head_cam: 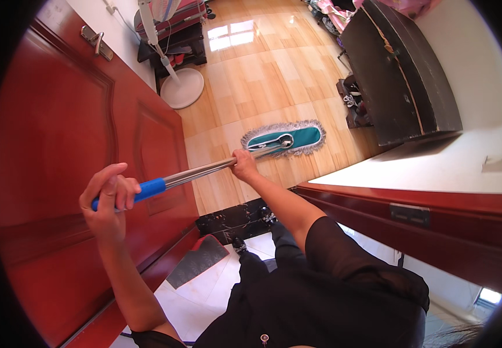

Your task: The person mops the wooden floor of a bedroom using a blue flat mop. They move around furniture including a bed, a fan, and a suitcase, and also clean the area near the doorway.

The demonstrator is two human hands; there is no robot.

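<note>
A flat dust mop (306, 137) with a teal pad and grey fringe lies on the wood-look floor, past the dark threshold. Its metal handle (199, 172) slants up to the left and ends in a blue grip (150, 191). Around the blue grip my left hand (111, 191) is closed, with the index finger partly raised. Lower down, near the mop head, my right hand (245, 165) holds the metal pole.
A red door (59, 143) stands at the left, a door frame (407, 213) at the right. Beyond are a fan's round base (182, 88), a low dark rack (194, 45), a dark cabinet (390, 78) and shoes (352, 102). A grey mat (199, 261) lies by my feet.
</note>
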